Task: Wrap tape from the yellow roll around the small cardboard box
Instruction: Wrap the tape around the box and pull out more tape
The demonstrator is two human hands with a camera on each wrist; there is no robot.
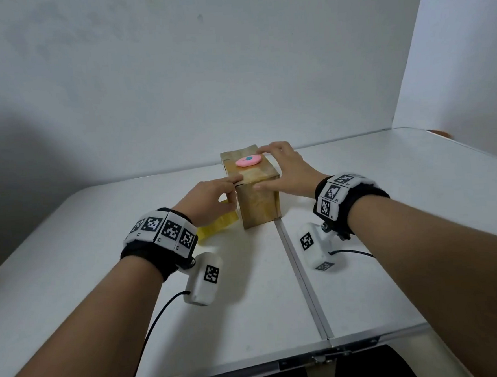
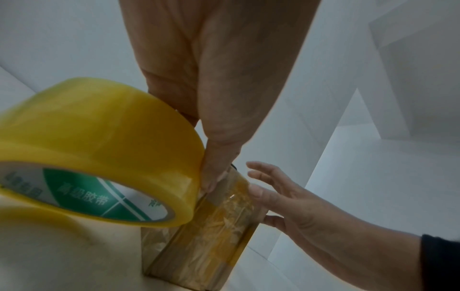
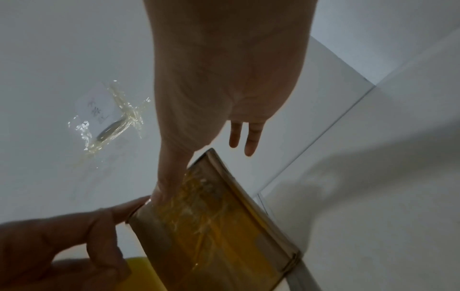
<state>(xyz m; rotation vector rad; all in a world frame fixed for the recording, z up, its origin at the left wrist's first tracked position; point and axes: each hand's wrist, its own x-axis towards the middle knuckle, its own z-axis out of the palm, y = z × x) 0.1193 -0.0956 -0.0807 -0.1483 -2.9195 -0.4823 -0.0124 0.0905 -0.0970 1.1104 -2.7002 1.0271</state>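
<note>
The top near-left edge of the small upright cardboard box [image 1: 256, 187], already banded in glossy yellowish tape, is pressed by the extended forefinger of the left hand [image 1: 210, 200]. The translucent yellow roll of packing tape [image 2: 99, 149] appears to be carried on that hand's other fingers, though exactly how they close on it cannot be told; it hangs just beside the box's left face. The box is steadied from the other side by the right hand [image 1: 287, 168], fingers straight and spread, thumb against the near face, fingertips on the top, nothing curled around it.

A pink oval disc with a blue centre [image 1: 247, 161] is seen lying on the box top. The box stands towards the back of the white folding table [image 1: 394, 266], at the far end of the centre seam.

The box is judged light and stiff, easily tipped, and slick where taped; a hold on bare corners or opposite faces is advised. The tape is judged thin, clingy and quick to crease, so tension should be kept low and even.
</note>
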